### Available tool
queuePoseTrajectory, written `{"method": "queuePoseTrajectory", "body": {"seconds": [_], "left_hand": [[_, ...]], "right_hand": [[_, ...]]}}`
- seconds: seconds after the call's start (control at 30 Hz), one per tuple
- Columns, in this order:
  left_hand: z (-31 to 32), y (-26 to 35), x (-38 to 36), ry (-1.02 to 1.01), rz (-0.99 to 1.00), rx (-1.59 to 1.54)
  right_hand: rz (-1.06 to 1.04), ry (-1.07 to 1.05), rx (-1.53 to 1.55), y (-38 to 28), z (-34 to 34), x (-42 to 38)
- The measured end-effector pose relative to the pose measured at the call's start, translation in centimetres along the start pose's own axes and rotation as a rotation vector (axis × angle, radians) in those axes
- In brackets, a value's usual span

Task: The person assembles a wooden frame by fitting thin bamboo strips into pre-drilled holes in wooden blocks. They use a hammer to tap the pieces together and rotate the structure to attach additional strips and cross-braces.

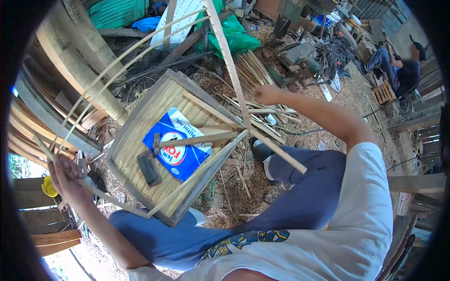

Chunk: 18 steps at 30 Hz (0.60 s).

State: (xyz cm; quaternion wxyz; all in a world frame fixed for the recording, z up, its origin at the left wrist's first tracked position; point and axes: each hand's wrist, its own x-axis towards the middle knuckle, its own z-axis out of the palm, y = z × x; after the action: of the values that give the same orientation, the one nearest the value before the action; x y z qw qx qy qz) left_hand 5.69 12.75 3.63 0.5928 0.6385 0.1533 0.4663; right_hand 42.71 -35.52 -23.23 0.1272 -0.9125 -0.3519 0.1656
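Observation:
My left hand [68,180] is closed around a strip of a light wooden frame [228,61], made of thin straight and curved strips. One corner of this frame rests over the edge of a slatted wooden bench [129,140]. My right hand [268,95] is a fist just right of the frame's upright strip; whatever it may hold is hidden. Lying on the bench are a blue glue packet [176,119], a hammer [197,139] across the packet, and a dark rectangular block [149,168].
Thin wooden strips [255,70] lie in a heap on the shavings-strewn floor. Large curved timbers [79,61] lean at the left. Green plastic [234,37] lies beyond the bench. Another person [398,65] sits at the far right near a small orange crate [384,93].

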Motion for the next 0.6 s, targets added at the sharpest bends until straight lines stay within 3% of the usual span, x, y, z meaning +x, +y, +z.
{"method": "queuePoseTrajectory", "body": {"seconds": [0.07,0.13,0.2,0.3,0.37,0.43,0.5,0.6], "left_hand": [[1.7,0.1,0.0,0.153,-0.017,-0.018],[-0.1,-0.7,1.4,-0.121,-0.011,-0.035],[1.8,-1.2,1.1,0.201,-0.030,0.025],[-5.1,-3.4,4.2,-0.350,-0.063,-0.113],[-2.3,-3.6,3.3,0.171,-0.071,0.149],[-4.9,-3.7,4.7,0.033,-0.144,0.199],[-2.1,-3.7,3.7,0.276,-0.153,0.325],[-5.0,-4.1,4.9,0.202,-0.133,0.372]], "right_hand": [[-0.035,-0.041,-0.065,5.2,5.8,3.3],[0.094,-0.135,-0.048,6.4,8.2,3.6],[0.216,-0.218,-0.076,6.7,10.3,3.4],[0.288,-0.083,-0.050,6.8,11.7,2.9],[0.360,-0.027,-0.112,6.7,12.0,3.0],[0.355,-0.040,-0.099,7.8,12.6,3.5],[0.343,-0.028,-0.071,8.8,13.1,4.0],[0.332,0.047,0.034,9.6,13.9,4.1]]}}
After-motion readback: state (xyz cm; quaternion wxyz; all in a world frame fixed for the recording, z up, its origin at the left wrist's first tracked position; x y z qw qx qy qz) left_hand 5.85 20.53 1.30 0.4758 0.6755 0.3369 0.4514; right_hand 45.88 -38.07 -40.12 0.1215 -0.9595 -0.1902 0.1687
